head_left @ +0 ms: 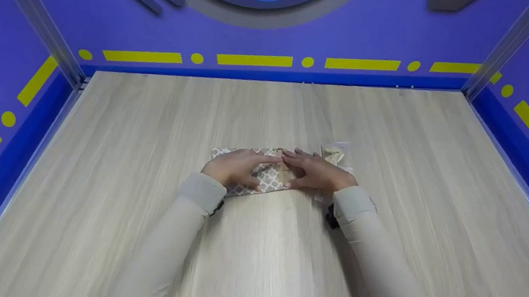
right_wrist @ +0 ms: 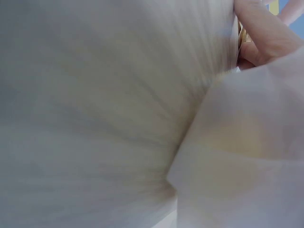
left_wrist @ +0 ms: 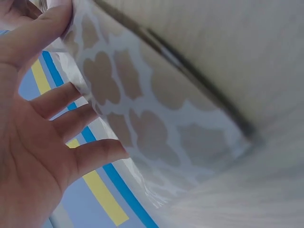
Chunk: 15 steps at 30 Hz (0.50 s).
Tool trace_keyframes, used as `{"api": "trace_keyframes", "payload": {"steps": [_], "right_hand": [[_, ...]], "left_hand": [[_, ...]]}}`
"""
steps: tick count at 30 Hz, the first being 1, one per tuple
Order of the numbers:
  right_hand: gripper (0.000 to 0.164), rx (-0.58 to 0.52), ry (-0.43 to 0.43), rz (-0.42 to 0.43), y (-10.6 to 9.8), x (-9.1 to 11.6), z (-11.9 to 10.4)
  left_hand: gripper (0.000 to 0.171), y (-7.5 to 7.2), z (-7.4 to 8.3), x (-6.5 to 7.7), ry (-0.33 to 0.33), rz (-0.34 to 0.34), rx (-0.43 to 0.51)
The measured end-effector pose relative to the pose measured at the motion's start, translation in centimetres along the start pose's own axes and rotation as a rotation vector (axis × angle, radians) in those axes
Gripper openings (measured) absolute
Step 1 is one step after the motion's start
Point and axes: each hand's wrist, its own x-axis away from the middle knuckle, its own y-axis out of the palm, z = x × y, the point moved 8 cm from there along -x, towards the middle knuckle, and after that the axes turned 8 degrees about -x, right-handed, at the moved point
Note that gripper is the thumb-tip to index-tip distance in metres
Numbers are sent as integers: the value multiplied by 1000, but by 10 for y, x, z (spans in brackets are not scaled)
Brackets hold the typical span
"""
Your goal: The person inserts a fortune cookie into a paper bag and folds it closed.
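A flat package point(head_left: 270, 180) with a white and grey-beige lattice print lies on the table, partly covered by both hands. Its printed face point(left_wrist: 152, 128) fills much of the left wrist view, a dark edge along the tabletop side. My left hand point(head_left: 239, 165) rests over its left part, fingers spread and fingertips touching the surface. Over the right end lies my right hand point(head_left: 315, 171), its fingers stretched toward the left hand and its thumb near the front edge. Crinkled clear plastic with a gold-coloured piece point(head_left: 332, 155) sticks out beyond the right hand.
The wood-grain table point(head_left: 146, 117) extends around the package on all sides. Blue-purple panels point(head_left: 268, 41) with yellow markings wall it in at the back, left and right. Translucent plastic point(right_wrist: 237, 142) lies close under the right wrist camera.
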Motion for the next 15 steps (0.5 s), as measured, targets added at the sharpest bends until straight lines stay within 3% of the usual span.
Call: {"api": "trace_keyframes", "payload": {"steps": [6,15], "right_hand": [[79,-4,-4,-7,0,-1,0],[81,-20,17,-13,1,-1,2]], "left_hand": [[80,-2,1,0,8,-4,-7],[72,-2,0,1,-39,-15,19]]}}
